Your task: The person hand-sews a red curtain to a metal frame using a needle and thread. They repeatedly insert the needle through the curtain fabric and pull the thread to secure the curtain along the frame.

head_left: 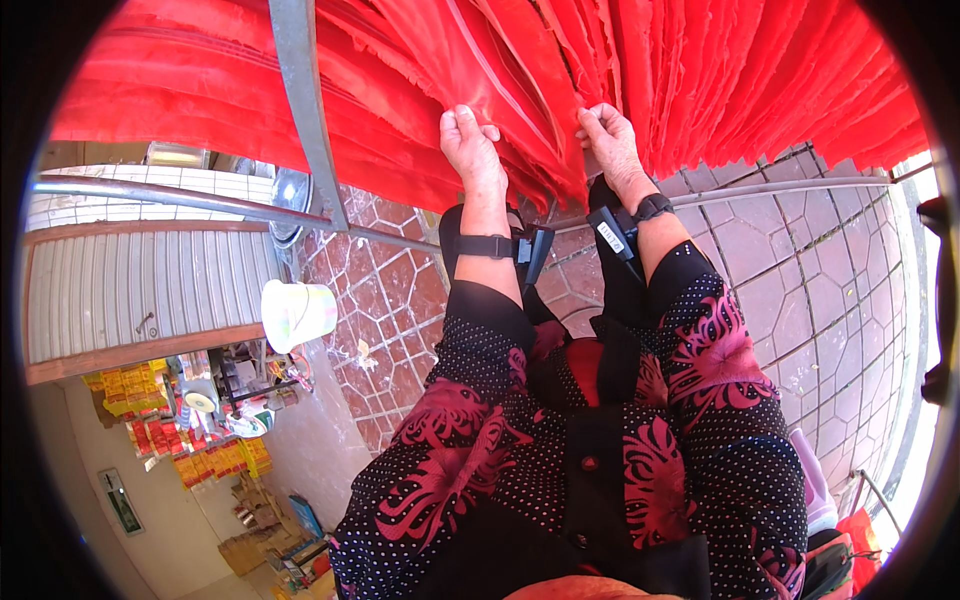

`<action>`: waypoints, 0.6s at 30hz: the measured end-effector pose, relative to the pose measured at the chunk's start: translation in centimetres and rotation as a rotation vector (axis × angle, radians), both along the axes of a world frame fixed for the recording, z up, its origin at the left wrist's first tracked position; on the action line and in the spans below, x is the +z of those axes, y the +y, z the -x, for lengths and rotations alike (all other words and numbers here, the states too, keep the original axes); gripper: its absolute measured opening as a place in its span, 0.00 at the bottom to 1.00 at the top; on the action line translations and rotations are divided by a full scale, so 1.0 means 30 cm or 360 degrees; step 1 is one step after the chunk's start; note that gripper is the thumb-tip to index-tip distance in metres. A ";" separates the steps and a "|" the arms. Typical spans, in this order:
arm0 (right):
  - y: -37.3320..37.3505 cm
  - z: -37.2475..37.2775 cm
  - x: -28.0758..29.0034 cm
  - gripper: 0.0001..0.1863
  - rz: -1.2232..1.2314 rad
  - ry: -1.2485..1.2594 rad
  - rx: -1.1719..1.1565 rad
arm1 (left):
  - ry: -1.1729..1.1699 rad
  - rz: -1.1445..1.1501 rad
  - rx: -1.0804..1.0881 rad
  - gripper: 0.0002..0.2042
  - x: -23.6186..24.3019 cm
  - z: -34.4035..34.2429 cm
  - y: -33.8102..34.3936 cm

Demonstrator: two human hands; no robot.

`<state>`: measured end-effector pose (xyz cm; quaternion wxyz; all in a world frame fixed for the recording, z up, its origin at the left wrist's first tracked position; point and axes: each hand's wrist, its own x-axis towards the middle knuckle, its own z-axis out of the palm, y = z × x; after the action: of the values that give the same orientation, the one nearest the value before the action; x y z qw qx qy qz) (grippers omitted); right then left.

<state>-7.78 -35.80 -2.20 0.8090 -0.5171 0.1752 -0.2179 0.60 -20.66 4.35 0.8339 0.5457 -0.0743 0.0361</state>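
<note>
Many thin red sheets of fabric or similar material hang in dense, ruffled folds across the top of the view. My left hand is closed, with thumb and fingers pinching the edge of a red sheet near the middle. Just to its right, my right hand pinches another part of the red sheets between thumb and forefinger. Both wrists carry black straps with small devices. A grey metal post crosses the red sheets at the left, and a metal rail runs across below them.
A white bucket stands at the left beside a ribbed grey metal panel. Beyond it are shelves with red and yellow packets. Paved tiles lie under the sheets and around my legs. Folded cloths sit at the lower right.
</note>
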 end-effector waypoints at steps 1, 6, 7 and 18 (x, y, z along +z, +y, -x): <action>-0.001 0.000 0.000 0.10 -0.0036 0.0040 -0.0038 | 0.0029 -0.0007 0.0000 0.07 -0.002 0.000 0.001; 0.001 -0.005 0.003 0.08 -0.0073 -0.0063 -0.0049 | -0.0062 -0.0115 -0.0024 0.08 -0.004 0.017 -0.007; 0.005 -0.008 0.004 0.08 -0.0110 -0.0061 -0.0065 | -0.0049 -0.0158 -0.0024 0.08 -0.003 0.026 -0.013; 0.017 -0.085 -0.065 0.22 0.1268 0.0169 -0.0419 | -0.0153 -0.0295 -0.0197 0.10 -0.012 0.104 -0.101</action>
<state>-5.24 -35.29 -4.14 0.5008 -0.7732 0.1833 -0.3431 -2.53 -23.69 3.99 0.7760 0.6124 -0.1509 0.0037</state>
